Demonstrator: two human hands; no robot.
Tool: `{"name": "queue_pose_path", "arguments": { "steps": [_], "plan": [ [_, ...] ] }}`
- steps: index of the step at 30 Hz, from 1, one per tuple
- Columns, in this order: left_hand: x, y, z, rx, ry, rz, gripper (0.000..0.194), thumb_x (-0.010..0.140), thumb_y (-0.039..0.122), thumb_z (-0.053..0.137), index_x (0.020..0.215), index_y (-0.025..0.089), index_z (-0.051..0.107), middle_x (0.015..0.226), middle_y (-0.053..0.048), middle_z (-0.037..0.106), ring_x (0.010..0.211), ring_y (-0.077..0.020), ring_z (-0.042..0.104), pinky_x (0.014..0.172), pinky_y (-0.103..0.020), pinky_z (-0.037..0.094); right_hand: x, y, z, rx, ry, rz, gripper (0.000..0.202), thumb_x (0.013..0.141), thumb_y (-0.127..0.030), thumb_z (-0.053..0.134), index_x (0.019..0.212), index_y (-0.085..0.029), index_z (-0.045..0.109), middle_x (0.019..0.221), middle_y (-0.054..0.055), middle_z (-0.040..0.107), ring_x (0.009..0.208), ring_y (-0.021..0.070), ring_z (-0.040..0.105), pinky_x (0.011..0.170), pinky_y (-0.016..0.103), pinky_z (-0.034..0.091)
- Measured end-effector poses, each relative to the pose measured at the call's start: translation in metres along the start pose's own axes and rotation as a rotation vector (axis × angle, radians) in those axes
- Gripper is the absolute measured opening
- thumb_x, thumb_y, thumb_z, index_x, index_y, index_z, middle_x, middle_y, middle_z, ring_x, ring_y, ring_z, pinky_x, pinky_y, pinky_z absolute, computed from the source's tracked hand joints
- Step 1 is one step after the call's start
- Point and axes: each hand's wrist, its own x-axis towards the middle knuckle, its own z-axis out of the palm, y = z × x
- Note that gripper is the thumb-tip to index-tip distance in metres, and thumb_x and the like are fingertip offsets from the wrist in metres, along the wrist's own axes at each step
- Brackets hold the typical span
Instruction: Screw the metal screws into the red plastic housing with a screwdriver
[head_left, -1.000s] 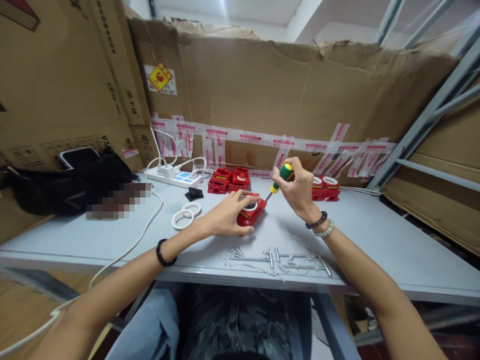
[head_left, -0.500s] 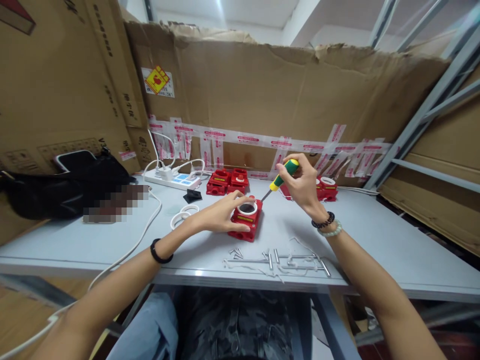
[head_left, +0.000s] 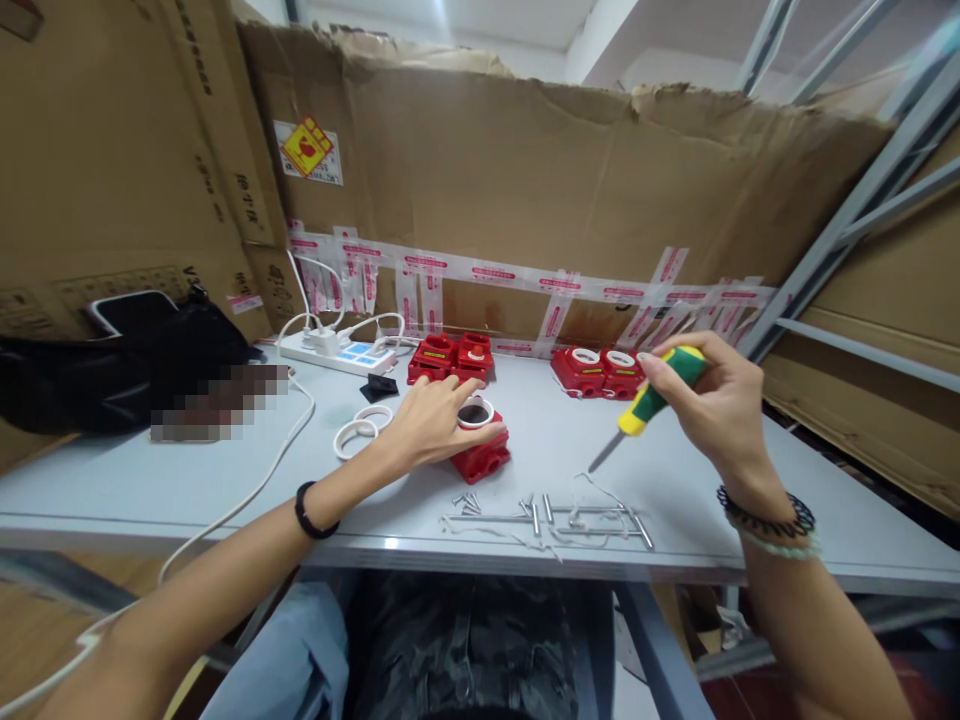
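A worker steadies a red housing on a grey table, screwdriver held off to the side.

The left hand lies loosely open over the housing, fingertips at its white ring (no clamping grip); the right hand is curled shut around the green-and-yellow handle, tip angled down above loose screws.
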Motion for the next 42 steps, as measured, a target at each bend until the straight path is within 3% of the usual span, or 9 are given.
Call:
{"name": "queue_pose_path", "arguments": {
  "steps": [4, 9, 11, 14, 18, 26, 33, 38, 42],
  "plan": [
    [0.002, 0.000, 0.000, 0.092, 0.074, 0.003, 0.055, 0.082, 0.068, 0.042, 0.094, 0.018, 0.062, 0.084, -0.009, 0.064, 0.085, -0.0273, 0.056, 0.080, -0.041, 0.037, -0.020, 0.001, -0.014, -0.082, -0.007, -0.018, 0.017, 0.071, -0.030, 0.073, 0.080, -0.021, 0.062, 0.073, -0.002, 0.059, 0.059, 0.0109, 0.052, 0.051, 0.024, 0.044],
    [0.001, 0.010, -0.004, -0.045, 0.189, 0.125, 0.033, 0.088, 0.044, 0.051, 0.106, 0.019, 0.062, 0.103, -0.010, 0.058, 0.097, -0.0253, 0.050, 0.081, -0.038, 0.037, -0.028, 0.000, -0.017, -0.153, 0.079, -0.036, 0.016, 0.072, -0.029, 0.072, 0.082, -0.022, 0.061, 0.072, -0.002, 0.059, 0.057, 0.0115, 0.053, 0.049, 0.024, 0.042],
    [0.001, 0.027, -0.006, -0.165, 0.112, 0.334, 0.021, 0.091, 0.032, 0.051, 0.104, 0.022, 0.063, 0.101, -0.006, 0.059, 0.094, -0.0209, 0.051, 0.078, -0.034, 0.037, -0.029, -0.002, -0.018, -0.175, 0.098, -0.074, 0.016, 0.072, -0.029, 0.072, 0.082, -0.022, 0.061, 0.072, -0.002, 0.060, 0.056, 0.0118, 0.054, 0.049, 0.025, 0.042],
    [0.004, 0.062, -0.006, -0.219, -0.093, 0.741, 0.017, 0.090, 0.032, 0.055, 0.100, 0.023, 0.065, 0.100, -0.004, 0.062, 0.092, -0.0195, 0.052, 0.074, -0.032, 0.036, -0.029, -0.003, -0.017, -0.186, 0.095, -0.106, 0.016, 0.072, -0.030, 0.072, 0.082, -0.024, 0.061, 0.072, -0.002, 0.059, 0.056, 0.0125, 0.053, 0.048, 0.026, 0.041],
    [0.014, 0.095, 0.000, -0.180, -0.253, 0.919, 0.011, 0.088, 0.027, 0.059, 0.095, 0.023, 0.067, 0.093, -0.004, 0.065, 0.094, -0.0206, 0.052, 0.070, -0.032, 0.035, -0.027, -0.001, -0.017, -0.182, 0.081, -0.108, 0.014, 0.073, -0.030, 0.071, 0.083, -0.024, 0.061, 0.072, -0.001, 0.060, 0.055, 0.0133, 0.052, 0.046, 0.027, 0.040],
    [0.021, 0.097, 0.005, -0.141, -0.357, 0.871, 0.010, 0.088, 0.023, 0.059, 0.093, 0.020, 0.067, 0.091, -0.005, 0.067, 0.094, -0.0195, 0.056, 0.071, -0.031, 0.037, -0.021, 0.002, -0.015, -0.162, 0.092, -0.091, 0.013, 0.073, -0.030, 0.071, 0.080, -0.025, 0.062, 0.076, 0.001, 0.063, 0.058, 0.0146, 0.053, 0.050, 0.029, 0.043],
    [0.026, 0.099, 0.012, -0.150, -0.350, 0.871, 0.012, 0.088, 0.021, 0.056, 0.089, 0.015, 0.067, 0.087, -0.008, 0.069, 0.084, -0.0206, 0.062, 0.072, -0.032, 0.042, -0.019, 0.001, -0.015, -0.184, 0.114, -0.132, 0.013, 0.069, -0.022, 0.072, 0.078, -0.021, 0.062, 0.073, 0.002, 0.065, 0.055, 0.0121, 0.052, 0.047, 0.026, 0.042],
    [0.035, 0.092, 0.015, -0.424, -0.263, 0.782, 0.009, 0.086, 0.015, 0.057, 0.089, 0.014, 0.066, 0.087, -0.007, 0.069, 0.083, -0.0184, 0.062, 0.077, -0.028, 0.045, -0.018, 0.003, -0.018, -0.190, 0.144, -0.123, 0.013, 0.070, -0.026, 0.072, 0.077, -0.021, 0.062, 0.069, 0.001, 0.061, 0.052, 0.0119, 0.050, 0.044, 0.026, 0.041],
    [0.049, 0.083, 0.008, -0.794, -0.079, 0.548, 0.008, 0.087, 0.015, 0.056, 0.087, 0.014, 0.064, 0.084, -0.005, 0.068, 0.076, -0.0133, 0.061, 0.072, -0.024, 0.047, -0.015, 0.006, -0.015, -0.152, 0.274, -0.126, 0.013, 0.074, -0.029, 0.069, 0.081, -0.022, 0.061, 0.071, 0.001, 0.060, 0.054, 0.0141, 0.055, 0.047, 0.028, 0.045]
  ]
}}
